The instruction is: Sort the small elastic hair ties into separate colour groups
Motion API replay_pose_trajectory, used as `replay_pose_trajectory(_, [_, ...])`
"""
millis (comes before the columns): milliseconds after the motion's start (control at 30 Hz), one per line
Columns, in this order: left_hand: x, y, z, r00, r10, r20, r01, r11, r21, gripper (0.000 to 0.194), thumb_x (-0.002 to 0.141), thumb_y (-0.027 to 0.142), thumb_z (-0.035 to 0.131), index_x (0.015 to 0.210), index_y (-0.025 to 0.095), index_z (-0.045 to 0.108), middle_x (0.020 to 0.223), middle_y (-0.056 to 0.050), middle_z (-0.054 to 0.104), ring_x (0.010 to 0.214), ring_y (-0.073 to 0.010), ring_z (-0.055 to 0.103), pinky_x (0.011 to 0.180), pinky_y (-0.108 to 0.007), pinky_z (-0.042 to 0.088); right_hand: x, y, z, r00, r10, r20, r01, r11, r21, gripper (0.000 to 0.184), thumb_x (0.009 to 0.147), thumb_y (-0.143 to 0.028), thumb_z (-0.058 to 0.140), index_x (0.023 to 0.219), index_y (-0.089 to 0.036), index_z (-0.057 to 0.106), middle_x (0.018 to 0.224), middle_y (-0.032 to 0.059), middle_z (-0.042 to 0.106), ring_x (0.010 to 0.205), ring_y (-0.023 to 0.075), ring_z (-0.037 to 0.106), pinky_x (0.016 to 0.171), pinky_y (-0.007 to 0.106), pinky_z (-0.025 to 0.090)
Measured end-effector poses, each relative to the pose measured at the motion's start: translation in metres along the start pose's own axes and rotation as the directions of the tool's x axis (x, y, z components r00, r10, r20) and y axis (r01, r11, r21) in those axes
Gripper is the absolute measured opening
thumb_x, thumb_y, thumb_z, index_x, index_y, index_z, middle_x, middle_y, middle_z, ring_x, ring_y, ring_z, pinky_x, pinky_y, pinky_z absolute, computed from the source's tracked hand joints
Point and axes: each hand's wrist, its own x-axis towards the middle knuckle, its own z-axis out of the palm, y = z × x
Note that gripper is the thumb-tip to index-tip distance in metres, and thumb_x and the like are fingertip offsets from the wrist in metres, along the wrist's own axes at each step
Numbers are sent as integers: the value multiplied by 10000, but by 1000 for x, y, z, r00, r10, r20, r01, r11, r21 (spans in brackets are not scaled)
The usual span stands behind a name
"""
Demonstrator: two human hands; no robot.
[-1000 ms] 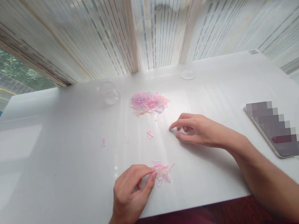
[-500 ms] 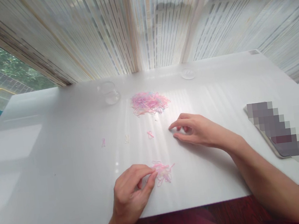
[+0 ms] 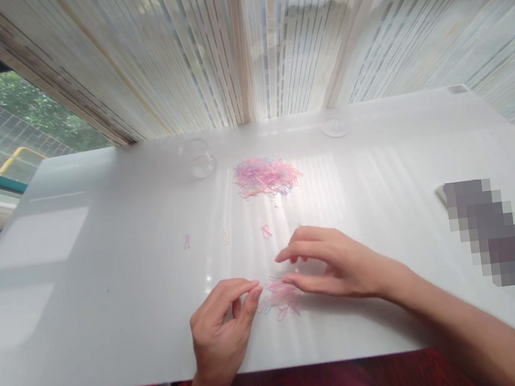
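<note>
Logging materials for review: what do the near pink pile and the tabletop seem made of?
Near pink pile: perhaps plastic or coated wire, judging by thin, looped pastel shapes; finish unclear. Tabletop: probably laminate or painted board, smooth and glossy, showing soft reflections.

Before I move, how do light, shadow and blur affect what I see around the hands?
Head view: pale light streaks cross the table; head view: the near pile is blurred, its strands hard to separate; head view: a soft shadow lies below the right hand; head view: the clear container barely stands out from the white.
</note>
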Motion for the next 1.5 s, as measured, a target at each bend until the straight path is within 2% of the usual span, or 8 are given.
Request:
replay_pose_trajectory(100, [0, 0, 0, 1000, 1, 6, -1, 1000, 1, 105, 940, 104, 740, 951, 206, 760, 842, -1, 755, 676, -115, 689, 612, -218, 546, 0, -7, 17, 995, -99, -18, 99, 995, 2, 180, 1028, -310, 651, 1100, -169, 735, 903, 63, 723, 786, 166, 652, 706, 282, 534])
replay_pose_trajectory(200, [0, 0, -1, 1000, 8, 16, -8, 1000, 3, 109, 937, 103, 745, 954, 210, 758, 838, 3, 753, 676, -116, 690, 622, -218, 551, 0, -7, 24, 992, -123, -39, 122, 992, -35, 165, 1050, -263, 603, 1050, -163, 735, 881, 62, 727, 771, 170, 651, 698, 286, 520])
replay_pose_trajectory(533, [0, -1, 1, 998, -5, 59, 5, 1000, 8, 94, 955, 134, 734, 986, 221, 746, 874, 1, 743, 676, -107, 658, 610, -212, 534, 1, -3, 20, 985, -160, -65, 153, 983, -98, 201, 1059, -234, 571, 971, -144, 728, 832, 58, 702, 737, 159, 616, 676, 275, 495])
replay_pose_trajectory(733, [2, 0, 3, 1000, 5, 25, -6, 998, 59, 118, 957, 133, 720, 1035, 220, 736, 891, 20, 715, 571, -64, 531, 600, -197, 516, 0, 0, 20, 995, -61, -80, 60, 998, -19, 128, 1022, -193, 605, 963, -160, 713, 820, 33, 697, 742, 144, 625, 677, 254, 502])
replay_pose_trajectory(1033, [2, 1, 3, 998, 10, 69, -12, 1000, 28, 104, 955, 125, 728, 999, 218, 739, 861, 21, 721, 581, -71, 536, 602, -196, 512, 1, -2, 23, 999, 27, -23, -25, 997, 69, 89, 987, -189, 645, 930, -177, 712, 808, 11, 686, 741, 129, 634, 693, 238, 513])
replay_pose_trajectory(1233, [5, 5, 3, 997, -25, 73, 23, 999, 29, 83, 966, 146, 715, 979, 220, 750, 856, 17, 735, 574, -77, 540, 584, -202, 510, 0, 7, 7, 999, -8, -50, 3, 995, -96, 134, 1021, -193, 561, 997, -186, 692, 866, 42, 691, 782, 159, 645, 709, 281, 533])
replay_pose_trajectory(1367, [20, 12, 5, 997, -49, 52, 46, 997, 65, 98, 980, 166, 703, 1004, 231, 772, 902, 10, 763, 638, -89, 610, 628, -211, 532, 0, 21, -9, 988, 111, -104, -133, 964, -231, 165, 1023, -209, 544, 1095, -184, 691, 952, 73, 689, 797, 182, 653, 716, 327, 548])
replay_pose_trajectory(1500, [44, 11, 10, 1000, -7, 1, 7, 987, 163, 105, 967, 166, 715, 998, 232, 790, 905, 13, 788, 605, -91, 582, 627, -227, 524, 0, 29, -13, 983, 178, -40, -182, 960, -211, 149, 1002, -244, 606, 1098, -188, 706, 986, 82, 674, 847, 197, 648, 730, 337, 554])
